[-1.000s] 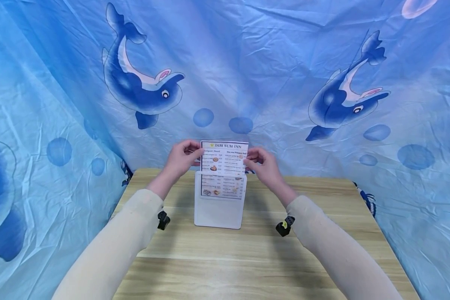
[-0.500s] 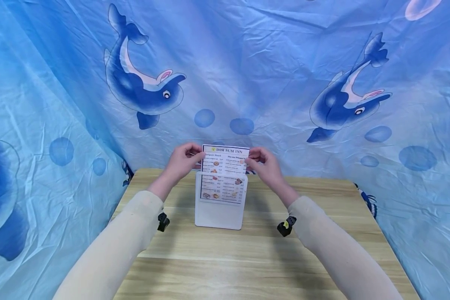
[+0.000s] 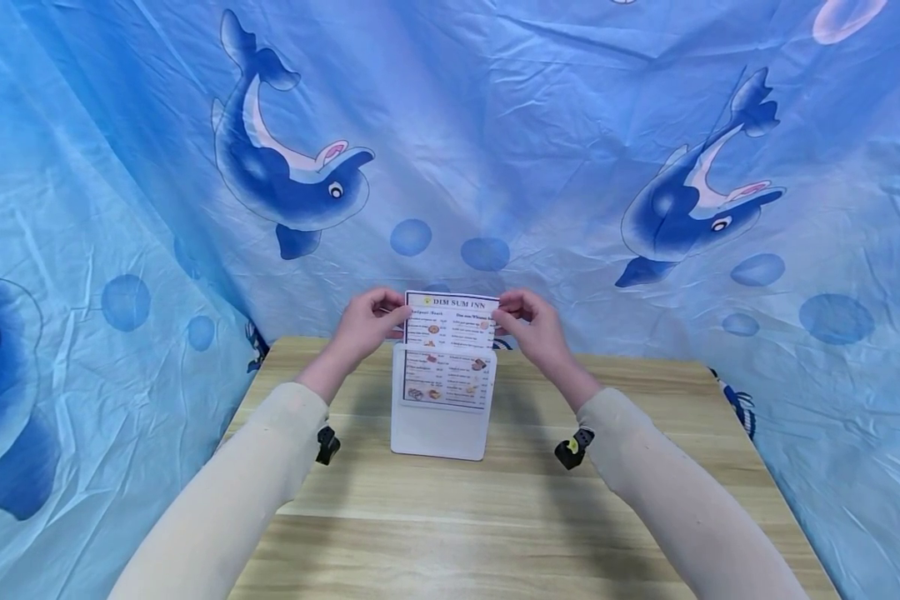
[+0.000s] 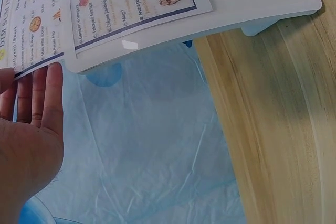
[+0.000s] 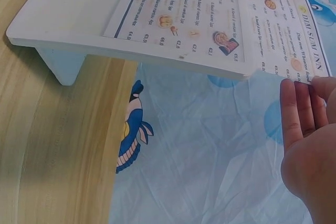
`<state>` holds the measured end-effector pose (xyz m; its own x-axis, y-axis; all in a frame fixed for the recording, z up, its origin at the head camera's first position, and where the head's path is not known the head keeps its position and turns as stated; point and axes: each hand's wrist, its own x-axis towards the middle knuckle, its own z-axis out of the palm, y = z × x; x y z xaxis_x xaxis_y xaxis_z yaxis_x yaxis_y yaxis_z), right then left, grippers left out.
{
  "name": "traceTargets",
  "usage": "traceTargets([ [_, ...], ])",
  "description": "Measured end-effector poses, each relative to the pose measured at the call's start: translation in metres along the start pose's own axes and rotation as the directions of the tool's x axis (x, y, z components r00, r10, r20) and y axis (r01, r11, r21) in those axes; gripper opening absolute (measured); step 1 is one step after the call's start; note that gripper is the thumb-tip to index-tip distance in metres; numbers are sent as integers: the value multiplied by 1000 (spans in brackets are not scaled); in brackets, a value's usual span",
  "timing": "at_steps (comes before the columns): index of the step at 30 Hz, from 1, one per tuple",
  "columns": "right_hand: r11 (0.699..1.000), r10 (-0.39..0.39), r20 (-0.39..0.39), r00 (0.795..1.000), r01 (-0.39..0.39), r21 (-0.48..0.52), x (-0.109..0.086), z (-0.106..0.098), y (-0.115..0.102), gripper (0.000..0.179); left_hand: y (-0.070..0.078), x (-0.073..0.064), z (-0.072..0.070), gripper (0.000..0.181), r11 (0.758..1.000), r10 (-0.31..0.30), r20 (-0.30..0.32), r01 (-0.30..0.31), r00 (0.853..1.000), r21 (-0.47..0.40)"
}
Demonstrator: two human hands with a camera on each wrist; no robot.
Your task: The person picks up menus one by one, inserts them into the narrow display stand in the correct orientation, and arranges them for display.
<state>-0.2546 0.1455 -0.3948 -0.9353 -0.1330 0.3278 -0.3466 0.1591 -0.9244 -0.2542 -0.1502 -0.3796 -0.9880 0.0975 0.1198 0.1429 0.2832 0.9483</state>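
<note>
A printed menu sheet headed "DIM SUM INN" stands partly inside a white menu stand, its upper part showing above the stand's top edge. My left hand pinches the sheet's left edge near the top, thumb in front and fingers behind. At the opposite edge, my right hand pinches it the same way. The left wrist view shows the menu's lower part lying within the stand, with the left hand at the side edge. In the right wrist view the stand's foot rests on the table.
The wooden table runs beneath both forearms. A blue curtain with printed dolphins hangs close behind the table and along both sides. Black wrist cameras sit at the sleeves.
The menu sheet has slid lower into the stand, so less of it shows above the top edge. Both hands have come down slightly with it, still pinching its edges.
</note>
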Motion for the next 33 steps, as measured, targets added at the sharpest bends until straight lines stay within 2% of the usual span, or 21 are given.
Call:
traceTargets([
  [10, 1000, -10, 17, 1000, 10, -3, 1, 0, 0, 24, 13, 2, -5, 23, 999, 52, -15, -52, 999, -5],
  [16, 1000, -14, 18, 1000, 14, -11, 0, 0, -1, 22, 16, 2, -7, 19, 999, 39, -5, -39, 999, 8],
  [33, 999, -25, 31, 999, 26, -30, -5, 2, 9, 22, 9, 0, -6, 16, 998, 49, 29, -51, 998, 48],
])
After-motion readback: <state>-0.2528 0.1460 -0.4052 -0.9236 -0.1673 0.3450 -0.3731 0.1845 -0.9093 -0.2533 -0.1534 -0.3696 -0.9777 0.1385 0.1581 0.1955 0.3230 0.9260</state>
